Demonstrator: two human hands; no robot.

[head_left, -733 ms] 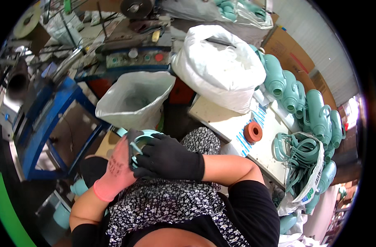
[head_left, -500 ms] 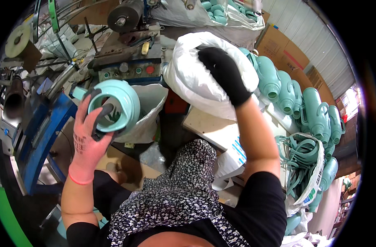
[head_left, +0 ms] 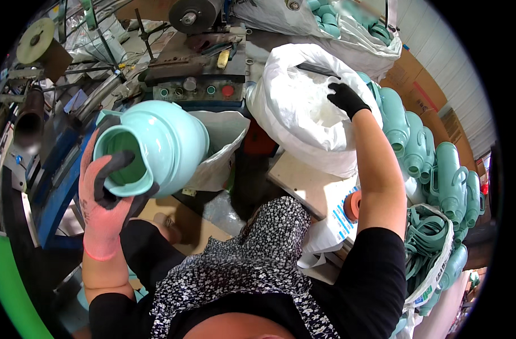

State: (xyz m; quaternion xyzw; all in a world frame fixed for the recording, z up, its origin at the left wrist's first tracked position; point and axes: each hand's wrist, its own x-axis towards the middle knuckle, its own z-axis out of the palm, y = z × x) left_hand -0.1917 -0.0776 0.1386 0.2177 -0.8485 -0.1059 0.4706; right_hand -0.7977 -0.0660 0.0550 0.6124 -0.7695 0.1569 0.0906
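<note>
My left hand, in a pink glove with dark fingers, grips a mint-green plastic jug body by its wide round mouth. Fingers reach inside the rim, and the jug lies tilted with its mouth toward me. My right hand, in a black glove, is over the mouth of a big white plastic bag. Its visible fingers are a little apart, pointing left, with nothing plainly held. Whitish, crumpled material fills the bag, and a dark stick-like thing lies across its far side.
A machine panel with push buttons stands ahead. Below it an open white sack hangs behind the jug. Rows of green bottle bodies and a bag of green straps line the right. A reddish tape roll sits under my right forearm.
The jug has turned and come nearer, showing more of its side. My right hand has drawn back toward the bag's right side. The whole view has shifted a little left.
</note>
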